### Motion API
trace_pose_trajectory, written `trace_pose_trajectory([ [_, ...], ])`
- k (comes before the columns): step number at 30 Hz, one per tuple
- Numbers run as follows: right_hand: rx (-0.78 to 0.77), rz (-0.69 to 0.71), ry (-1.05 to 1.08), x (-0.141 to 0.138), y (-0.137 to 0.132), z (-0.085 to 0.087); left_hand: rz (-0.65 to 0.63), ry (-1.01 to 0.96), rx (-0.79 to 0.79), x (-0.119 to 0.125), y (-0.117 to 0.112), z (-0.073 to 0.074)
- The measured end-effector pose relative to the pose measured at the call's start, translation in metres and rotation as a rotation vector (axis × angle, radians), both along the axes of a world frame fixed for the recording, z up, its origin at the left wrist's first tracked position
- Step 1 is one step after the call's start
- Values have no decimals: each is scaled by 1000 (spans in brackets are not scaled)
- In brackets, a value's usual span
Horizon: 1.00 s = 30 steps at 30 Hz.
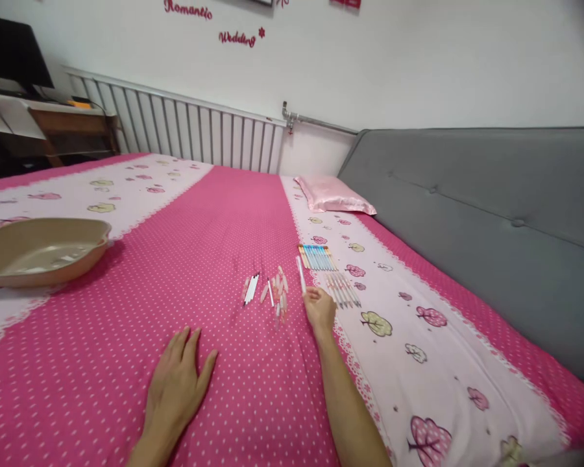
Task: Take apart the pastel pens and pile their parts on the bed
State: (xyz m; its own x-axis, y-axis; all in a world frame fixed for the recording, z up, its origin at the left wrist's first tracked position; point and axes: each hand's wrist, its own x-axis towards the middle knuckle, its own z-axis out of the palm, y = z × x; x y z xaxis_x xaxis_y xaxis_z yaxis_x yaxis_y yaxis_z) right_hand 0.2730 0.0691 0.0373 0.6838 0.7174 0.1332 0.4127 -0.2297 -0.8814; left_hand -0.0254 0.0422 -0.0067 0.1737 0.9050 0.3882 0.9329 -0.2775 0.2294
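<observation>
My right hand [320, 307] is closed on a slim white pen [300, 272], which points away from me. Just beyond it lies a neat row of blue and orange pens [317, 257]. Beside the hand is a second row of pale, clear-looking pens [343, 290]. To the left of the hand are a loose pile of small pink and clear pieces, perhaps pen caps [281, 288], and a few white sticks with dark tips [252, 289]. My left hand [175, 373] rests flat on the pink bedspread, fingers spread, holding nothing.
A beige basin [43, 253] sits on the bed at the left. A pink pillow [335, 194] lies at the far end near the grey padded headboard [472, 188]. A white radiator [185, 123] runs along the wall, and a desk with a monitor [14, 55] stands at far left.
</observation>
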Motion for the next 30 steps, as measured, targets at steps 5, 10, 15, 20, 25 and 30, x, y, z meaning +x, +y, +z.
trace_pose_trajectory([
  [5, -40, -127, -32, 16, -34, -20, 16, 110, -32, 2, -18, 1],
  [10, -44, -170, -52, 14, -45, -35, 4, 82, -7, 6, -17, 13],
  [15, -58, -211, -139, 4, -41, -40, -9, 68, 35, 6, -17, 15],
  [20, -79, -211, -209, -2, -38, -42, 2, 44, 50, 7, -17, 14],
  [25, -102, -217, -232, -2, -36, -45, 9, 49, 26, 8, -17, 14],
  [30, -115, -225, -241, -1, -33, -49, 23, 47, 23, 8, -18, 14],
])
